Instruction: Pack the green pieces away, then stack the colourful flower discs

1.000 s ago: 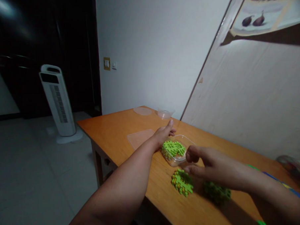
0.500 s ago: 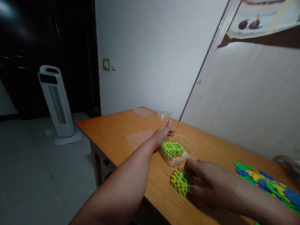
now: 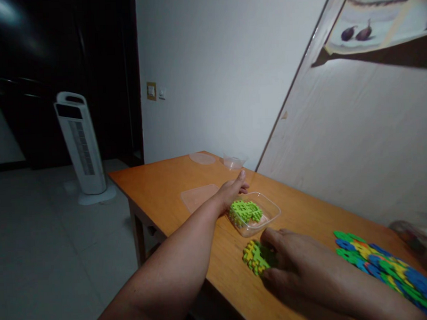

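Nearest, the right hand point(image 3: 292, 262) curved low over a stack of green and yellow lattice pieces point(image 3: 253, 258) on the wooden table point(image 3: 156, 186), thumb on the near side and fingers on the far side, partly open; whether it had pressed home on the stack, I could not tell, as the hand hid that end. If the pinch took in only the upper layers, the loose-looking stack could have split and scattered. To the right lay a pile of blue, green and yellow discs point(image 3: 388, 263), near the right forearm, which might have nudged it on a wide swing. Just beyond the stack stood a clear box point(image 3: 274, 219) with green pieces point(image 3: 244, 211) inside. The left hand point(image 3: 233, 191) lay loosely open along its left side, thumb raised, gripping nothing visible; with so little hold, a knock on the rim could have slid the box. Farther off were 2 lids, square point(image 3: 196, 197) and round point(image 3: 202, 158), and a clear bowl point(image 3: 234, 163).
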`<state>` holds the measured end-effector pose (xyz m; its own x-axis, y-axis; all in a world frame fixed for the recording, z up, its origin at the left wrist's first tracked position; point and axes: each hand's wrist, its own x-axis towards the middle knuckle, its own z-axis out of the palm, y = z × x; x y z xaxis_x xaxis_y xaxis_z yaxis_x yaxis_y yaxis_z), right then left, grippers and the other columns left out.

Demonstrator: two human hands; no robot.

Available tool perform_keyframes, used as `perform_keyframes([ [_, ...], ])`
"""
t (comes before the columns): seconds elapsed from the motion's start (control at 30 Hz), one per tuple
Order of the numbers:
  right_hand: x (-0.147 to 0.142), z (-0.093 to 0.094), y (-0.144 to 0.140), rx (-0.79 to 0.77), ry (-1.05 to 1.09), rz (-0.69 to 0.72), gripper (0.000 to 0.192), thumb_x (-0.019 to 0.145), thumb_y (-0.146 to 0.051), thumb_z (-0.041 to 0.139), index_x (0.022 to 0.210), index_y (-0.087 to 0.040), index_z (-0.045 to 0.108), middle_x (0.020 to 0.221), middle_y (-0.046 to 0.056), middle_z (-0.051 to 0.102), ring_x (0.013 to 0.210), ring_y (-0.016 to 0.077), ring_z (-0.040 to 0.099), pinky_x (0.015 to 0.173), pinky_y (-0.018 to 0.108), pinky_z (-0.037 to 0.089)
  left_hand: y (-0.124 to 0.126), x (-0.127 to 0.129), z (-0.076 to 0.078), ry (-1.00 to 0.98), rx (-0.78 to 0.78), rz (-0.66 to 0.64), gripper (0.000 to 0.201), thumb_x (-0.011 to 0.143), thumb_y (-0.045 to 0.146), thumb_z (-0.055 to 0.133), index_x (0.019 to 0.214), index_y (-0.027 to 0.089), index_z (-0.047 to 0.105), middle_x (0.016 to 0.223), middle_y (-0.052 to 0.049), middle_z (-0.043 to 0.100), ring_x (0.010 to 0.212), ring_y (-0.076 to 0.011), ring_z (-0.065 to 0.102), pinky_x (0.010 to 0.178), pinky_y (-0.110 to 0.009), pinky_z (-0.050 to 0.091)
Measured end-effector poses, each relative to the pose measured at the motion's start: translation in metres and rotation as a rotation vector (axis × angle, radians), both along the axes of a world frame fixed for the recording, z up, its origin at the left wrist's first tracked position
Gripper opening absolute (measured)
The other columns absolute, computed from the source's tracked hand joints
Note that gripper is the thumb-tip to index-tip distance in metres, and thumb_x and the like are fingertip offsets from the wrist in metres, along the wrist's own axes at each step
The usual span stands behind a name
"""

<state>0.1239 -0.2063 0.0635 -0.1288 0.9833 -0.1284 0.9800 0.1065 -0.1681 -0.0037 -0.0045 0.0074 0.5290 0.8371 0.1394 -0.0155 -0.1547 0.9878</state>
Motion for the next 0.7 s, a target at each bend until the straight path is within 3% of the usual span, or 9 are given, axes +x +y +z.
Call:
perform_keyframes([
  [0.17, 0.022, 0.016, 0.01, 0.087, 0.061, -0.013, 0.023, 0.08, -0.038, 0.066, 0.098, -0.024, 0.063, 0.089, 0.005, 0.07, 0.073, 0.0193, 0.059, 0.059, 0.028, 0.035, 0.002, 0.001, -0.003, -0.016, -0.017, -0.004, 0.096, 0.078, 0.09, 0.026, 0.114, 0.011, 0.068, 0.114, -0.017, 0.069, 0.108, -0.028, 0.061, 0.099, -0.039, 0.043],
  [0.3, 0.037, 0.027, 0.044, 0.249, 0.088, -0.016, 0.025, 0.086, -0.043, 0.06, 0.097, -0.021, 0.061, 0.089, 0.007, 0.069, 0.078, 0.021, 0.06, 0.064, 0.03, 0.04, 0.002, 0.003, -0.005, -0.037, -0.02, 0.006, 0.096, 0.078, 0.089, 0.027, 0.113, 0.01, 0.068, 0.114, -0.018, 0.069, 0.107, -0.0282, 0.061, 0.098, -0.039, 0.043],
  [0.53, 0.045, 0.006, 0.114, 0.236, 0.077, -0.118, 0.029, 0.081, -0.041, 0.065, 0.094, -0.016, 0.062, 0.089, 0.009, 0.069, 0.075, 0.0194, 0.059, 0.062, 0.029, 0.04, 0.003, 0.003, -0.008, -0.059, -0.004, 0.003, 0.095, 0.08, 0.088, 0.028, 0.112, 0.008, 0.068, 0.112, -0.018, 0.069, 0.104, -0.0273, 0.062, 0.094, -0.038, 0.045],
  [0.7, 0.048, 0.004, 0.106, 0.237, 0.12, -0.103, 0.03, 0.084, -0.044, 0.062, 0.095, -0.016, 0.06, 0.09, 0.01, 0.069, 0.076, 0.0197, 0.061, 0.062, 0.029, 0.042, 0.003, 0.004, -0.008, -0.051, -0.005, 0.003, 0.094, 0.081, 0.087, 0.027, 0.112, 0.009, 0.068, 0.112, -0.017, 0.069, 0.105, -0.0273, 0.061, 0.094, -0.038, 0.045],
])
